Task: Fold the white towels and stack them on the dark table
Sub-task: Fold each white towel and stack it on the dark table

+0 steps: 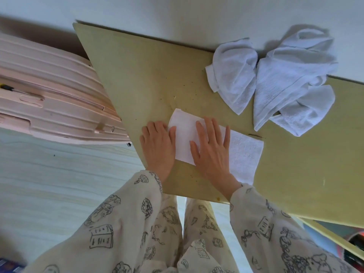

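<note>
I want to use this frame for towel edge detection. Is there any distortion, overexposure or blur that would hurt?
Head view: wide-angle bending curves the table edges; the folded towel is nearly blown out under the left hand and right hand; the crumpled towels keep texture, slightly soft.

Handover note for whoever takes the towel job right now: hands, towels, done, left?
Left hand: flat, fingers straight, at the folded towel's left edge.
Right hand: flat, pressing on that towel.
The towel lies near the table's front edge.
Done: this towel is folded to a rectangle, perhaps not finally.
Left: the crumpled towels at the far right are unfolded; no stack yet.
</note>
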A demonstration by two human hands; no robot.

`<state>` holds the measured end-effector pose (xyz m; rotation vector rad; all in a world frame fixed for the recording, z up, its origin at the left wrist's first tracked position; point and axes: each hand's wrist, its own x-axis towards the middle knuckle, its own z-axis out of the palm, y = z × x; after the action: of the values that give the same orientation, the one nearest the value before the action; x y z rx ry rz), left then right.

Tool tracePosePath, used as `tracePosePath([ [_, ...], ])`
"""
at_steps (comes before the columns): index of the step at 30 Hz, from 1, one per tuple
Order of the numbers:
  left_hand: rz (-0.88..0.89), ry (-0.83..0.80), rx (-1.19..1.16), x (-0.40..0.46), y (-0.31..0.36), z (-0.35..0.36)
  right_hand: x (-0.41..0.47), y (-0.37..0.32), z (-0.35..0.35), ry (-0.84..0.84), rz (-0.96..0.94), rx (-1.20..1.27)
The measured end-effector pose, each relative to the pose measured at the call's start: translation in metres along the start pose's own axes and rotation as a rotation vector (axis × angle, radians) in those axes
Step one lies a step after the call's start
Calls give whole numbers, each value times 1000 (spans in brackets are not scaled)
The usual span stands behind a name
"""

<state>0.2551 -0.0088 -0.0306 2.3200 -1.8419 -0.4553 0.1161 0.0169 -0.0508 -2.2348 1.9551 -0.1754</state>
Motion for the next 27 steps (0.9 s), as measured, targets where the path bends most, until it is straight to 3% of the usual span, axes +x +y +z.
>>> tracePosePath([
  [4,1,-49,90,6,7,3,-4,9,6,-110,15,-5],
  [8,-93,-154,-50,7,14,-6,-5,8,9,-121,22,-18],
  [13,-422,-363,-579,22,12,-22,-5,6,8,-116,44,-21],
  [16,-485,-516,-790,29,9,-33,-4,5,7,-136,59,1],
  [18,-412,-558,-792,28,16,-43,-4,7,4,-138,42,43],
  [22,-102,-472,-575,17,42,-62,-13,24,-13,-13,29,272],
  [27,84,-487,-542,-16,90,-61,-54,55,-56,68,423,647],
])
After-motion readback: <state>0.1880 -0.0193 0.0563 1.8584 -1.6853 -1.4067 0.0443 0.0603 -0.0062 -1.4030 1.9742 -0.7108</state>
